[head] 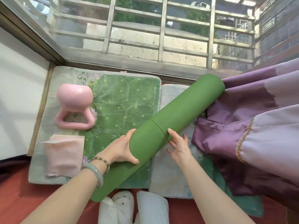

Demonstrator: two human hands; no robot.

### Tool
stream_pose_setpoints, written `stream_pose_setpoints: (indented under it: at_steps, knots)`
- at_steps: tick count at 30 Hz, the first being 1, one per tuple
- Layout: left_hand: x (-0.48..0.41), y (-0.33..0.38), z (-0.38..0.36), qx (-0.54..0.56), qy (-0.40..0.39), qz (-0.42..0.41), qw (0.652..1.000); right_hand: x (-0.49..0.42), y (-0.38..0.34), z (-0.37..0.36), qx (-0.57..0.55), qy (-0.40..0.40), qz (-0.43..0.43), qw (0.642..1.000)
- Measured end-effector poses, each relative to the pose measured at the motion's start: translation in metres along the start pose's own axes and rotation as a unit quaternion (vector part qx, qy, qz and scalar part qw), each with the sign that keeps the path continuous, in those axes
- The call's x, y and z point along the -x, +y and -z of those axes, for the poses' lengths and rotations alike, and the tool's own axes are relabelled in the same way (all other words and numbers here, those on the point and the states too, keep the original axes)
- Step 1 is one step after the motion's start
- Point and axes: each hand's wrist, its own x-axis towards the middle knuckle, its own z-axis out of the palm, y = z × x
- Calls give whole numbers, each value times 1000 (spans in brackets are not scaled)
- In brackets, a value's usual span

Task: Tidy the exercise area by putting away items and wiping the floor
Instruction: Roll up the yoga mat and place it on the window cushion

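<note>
Two white slippers (123,206) are seen at the near edge, on a red floor (24,191). Just beyond them the near end of a rolled green mat (174,113) is found. The mat is laid on a slant from near left to far right, across a green cushion (123,101) and a white cushion (169,172) that are set side by side. Whether the mat is rested on the cushions or lifted clear of them cannot be told.

The mat is gripped on its left flank by the left hand (119,149), with the thumb curled under the roll and the fingers wrapped over it. A pale bangle (95,173) and a bead bracelet are worn on that wrist. The right hand (178,144) is held wide on the other flank, its fingers spread and nearly straight, and the roll is touched only by the fingertips.

A folded pink cloth (63,154) is laid on the near left corner of the green cushion. Farther back on the same cushion, a pink kettlebell (74,101) is laid on its side, handle towards the viewer, well apart from the mat.

The far end of the mat is met by a purple curtain (250,126) bunched at the right. Behind everything a window (145,65) is seen, with a pale railing (161,29) outside it.
</note>
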Motion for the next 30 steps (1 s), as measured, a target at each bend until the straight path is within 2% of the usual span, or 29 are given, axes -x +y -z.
stream_pose_setpoints:
  at_steps: [6,9,13,15,17,19,21,23,27,28,30]
  knots:
    - [-8,0,-2,35,-72,-18,997,2,5,7,-36,23,-1,999]
    - [-18,-4,-12,14,-80,-5,997,-3,11,12,44,50,18,998]
    - [-17,-1,-8,-73,-26,21,997,-5,3,4,98,27,21,995]
    - [-2,7,-13,-82,50,6,995,-1,-2,-5,111,22,34,993]
    - [17,14,-26,-124,119,-14,985,3,-8,-14,132,50,63,988]
    - [26,13,-47,-197,169,-33,965,8,-10,-21,218,97,116,964]
    - [23,8,-59,-242,201,-41,948,16,-10,-24,311,125,188,923]
    - [18,5,-61,-253,201,-34,946,22,-10,-25,385,107,235,886]
    - [19,10,-59,-260,209,-38,942,24,-14,-22,470,93,258,839]
    - [20,9,-60,-262,211,-44,941,25,-14,-22,498,102,276,815]
    - [22,7,-61,-266,213,-52,939,28,-14,-22,571,111,322,747]
